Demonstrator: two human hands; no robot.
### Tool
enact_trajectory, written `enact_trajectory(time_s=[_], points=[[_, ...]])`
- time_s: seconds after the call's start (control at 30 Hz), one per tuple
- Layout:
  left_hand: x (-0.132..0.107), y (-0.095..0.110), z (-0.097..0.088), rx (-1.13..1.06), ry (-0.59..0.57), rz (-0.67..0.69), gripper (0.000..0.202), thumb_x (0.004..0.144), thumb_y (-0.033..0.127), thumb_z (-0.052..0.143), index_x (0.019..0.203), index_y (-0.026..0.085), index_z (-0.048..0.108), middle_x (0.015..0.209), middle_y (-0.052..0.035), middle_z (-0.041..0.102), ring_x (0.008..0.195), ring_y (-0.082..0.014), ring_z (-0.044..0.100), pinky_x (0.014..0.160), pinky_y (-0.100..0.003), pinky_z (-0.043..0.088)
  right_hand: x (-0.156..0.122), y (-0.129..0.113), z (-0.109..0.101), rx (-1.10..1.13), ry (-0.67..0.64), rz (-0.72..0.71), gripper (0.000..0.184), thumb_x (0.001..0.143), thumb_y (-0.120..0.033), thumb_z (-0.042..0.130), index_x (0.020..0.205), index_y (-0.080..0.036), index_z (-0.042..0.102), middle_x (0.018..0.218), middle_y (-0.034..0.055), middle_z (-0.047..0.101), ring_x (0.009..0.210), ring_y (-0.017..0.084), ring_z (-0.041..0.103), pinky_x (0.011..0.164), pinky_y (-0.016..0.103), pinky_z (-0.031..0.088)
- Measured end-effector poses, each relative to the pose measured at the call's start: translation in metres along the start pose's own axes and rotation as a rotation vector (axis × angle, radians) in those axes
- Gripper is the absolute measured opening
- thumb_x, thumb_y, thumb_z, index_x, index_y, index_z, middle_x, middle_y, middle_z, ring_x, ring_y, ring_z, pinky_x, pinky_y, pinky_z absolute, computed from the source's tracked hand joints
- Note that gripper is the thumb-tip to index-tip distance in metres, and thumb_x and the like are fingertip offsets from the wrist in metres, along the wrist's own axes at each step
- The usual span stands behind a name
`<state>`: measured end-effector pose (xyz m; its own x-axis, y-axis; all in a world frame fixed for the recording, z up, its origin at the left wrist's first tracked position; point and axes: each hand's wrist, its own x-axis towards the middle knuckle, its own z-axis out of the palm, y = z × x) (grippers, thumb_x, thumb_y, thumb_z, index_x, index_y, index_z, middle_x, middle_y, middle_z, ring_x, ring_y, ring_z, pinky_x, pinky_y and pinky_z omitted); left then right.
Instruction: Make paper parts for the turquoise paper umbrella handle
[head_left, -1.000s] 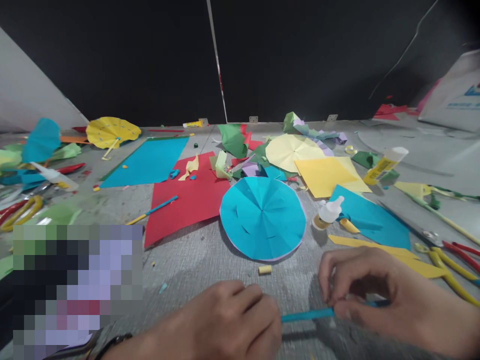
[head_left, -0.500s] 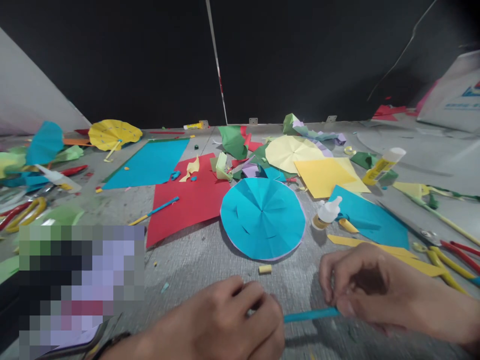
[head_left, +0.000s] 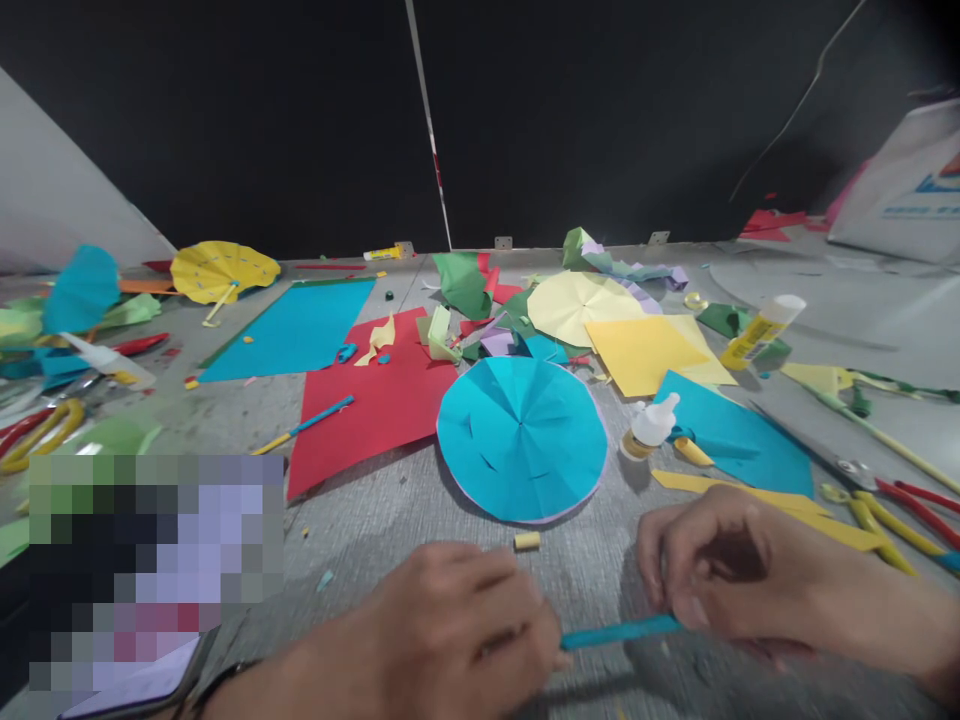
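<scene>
A thin blue paper tube (head_left: 619, 633) stretches between my two hands, just above the grey table. My left hand (head_left: 457, 635) is closed around its left end, the fingertips partly hidden. At the other end, my right hand (head_left: 739, 585) pinches it between thumb and fingers. Beyond the hands lies a folded blue paper disc (head_left: 523, 440) with a lilac edge. A short yellow paper roll (head_left: 527, 541) rests between that disc and my left hand. Close behind my right hand are yellow paper strips (head_left: 690, 483) and a white glue bottle (head_left: 649, 430).
Scissors (head_left: 892, 500) with red and yellow handles lie at right, near a glue stick (head_left: 763, 332). Red paper (head_left: 367, 410) carries a blue-and-yellow stick (head_left: 307, 422). A pale yellow disc (head_left: 577, 305) lies among scraps. A blurred-out phone (head_left: 150, 690) sits at left. A black panel (head_left: 285, 120) rises behind.
The fingers of my left hand have shifted slightly around the tube's end. My right hand keeps its pinch almost unchanged. The whole view has moved a little.
</scene>
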<state>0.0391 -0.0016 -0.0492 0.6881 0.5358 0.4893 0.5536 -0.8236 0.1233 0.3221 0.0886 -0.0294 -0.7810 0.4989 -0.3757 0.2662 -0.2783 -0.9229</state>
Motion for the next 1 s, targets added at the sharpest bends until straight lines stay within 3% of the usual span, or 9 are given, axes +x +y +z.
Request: enact_trajectory(time_s=[0.13, 0.3, 0.5, 0.67, 0.83, 1.0], points=[[0.000, -0.013, 0.007, -0.002, 0.173, -0.127, 0.027, 0.111, 0.036, 0.048, 0.105, 0.014, 0.064, 0.083, -0.0037, 0.072, 0.068, -0.0160, 0.067, 0.055, -0.028, 0.052, -0.001, -0.003, -0.005, 0.037, 0.046, -0.079, 0.032, 0.090, -0.044, 0.082, 0.076, -0.017, 0.075, 0.090, 0.0012, 0.063, 0.048, 0.000, 0.044, 0.040, 0.011, 0.037], [-0.003, -0.011, 0.009, -0.028, 0.237, -0.173, 0.020, 0.110, 0.031, 0.053, 0.109, 0.015, 0.066, 0.088, -0.0045, 0.076, 0.075, -0.0153, 0.073, 0.061, -0.025, 0.056, 0.001, -0.001, -0.007, 0.021, 0.037, -0.097, 0.027, 0.092, -0.042, 0.081, 0.080, -0.019, 0.076, 0.094, 0.0011, 0.062, 0.048, 0.000, 0.044, 0.041, 0.012, 0.039], [-0.001, -0.002, 0.002, -0.121, 0.254, -0.209, 0.021, 0.111, 0.029, 0.051, 0.106, 0.016, 0.066, 0.086, -0.0008, 0.077, 0.079, -0.0116, 0.075, 0.069, -0.022, 0.057, -0.001, 0.003, -0.001, -0.081, 0.098, -0.157, 0.025, 0.094, -0.045, 0.077, 0.083, -0.022, 0.078, 0.095, 0.0045, 0.067, 0.063, 0.010, 0.056, 0.050, 0.017, 0.053], [0.001, -0.003, 0.004, -0.138, 0.255, -0.225, 0.019, 0.110, 0.027, 0.053, 0.104, 0.016, 0.067, 0.084, -0.0015, 0.076, 0.074, -0.0123, 0.074, 0.066, -0.023, 0.056, 0.001, 0.002, 0.003, -0.155, 0.119, -0.200, 0.026, 0.092, -0.042, 0.079, 0.079, -0.020, 0.078, 0.091, 0.0050, 0.069, 0.062, 0.011, 0.059, 0.048, 0.018, 0.052], [0.000, -0.003, 0.007, -0.166, 0.276, -0.197, 0.015, 0.108, 0.019, 0.054, 0.104, 0.016, 0.067, 0.080, -0.0012, 0.074, 0.071, -0.0131, 0.072, 0.063, -0.024, 0.055, 0.002, 0.001, 0.005, -0.298, 0.199, -0.274, 0.025, 0.094, -0.041, 0.077, 0.077, -0.022, 0.079, 0.089, 0.0058, 0.072, 0.077, 0.017, 0.068, 0.064, 0.025, 0.055], [-0.002, -0.001, 0.004, -0.183, 0.234, -0.214, 0.015, 0.108, 0.017, 0.053, 0.102, 0.017, 0.066, 0.081, -0.0015, 0.075, 0.069, -0.0137, 0.070, 0.063, -0.024, 0.054, 0.002, 0.003, 0.005, -0.359, 0.217, -0.270, 0.023, 0.094, -0.040, 0.077, 0.078, -0.024, 0.079, 0.091, 0.0063, 0.073, 0.083, 0.020, 0.071, 0.068, 0.029, 0.057]])
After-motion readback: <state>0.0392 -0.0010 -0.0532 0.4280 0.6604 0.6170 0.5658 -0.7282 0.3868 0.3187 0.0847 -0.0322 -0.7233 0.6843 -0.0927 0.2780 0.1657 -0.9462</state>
